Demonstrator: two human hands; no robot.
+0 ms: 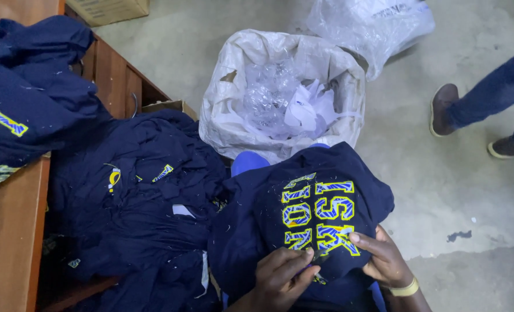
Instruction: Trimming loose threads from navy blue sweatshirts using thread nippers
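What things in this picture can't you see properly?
- Left hand and right hand: wrists cut off by the bottom edge of the head view; palms hidden against the navy shirt.
- White sack: its bottom is hidden by crumpled plastic.
- Another person's legs: cut off by the right edge.

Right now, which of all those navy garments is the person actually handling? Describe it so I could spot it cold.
Start at the big white sack of crumpled plastic on the floor. Just below it, a navy shirt lies bunched in the person's lap, with the left hand and right hand on it. Unlike the heaped shirts to its left, its yellow-and-blue lettering faces up in full.
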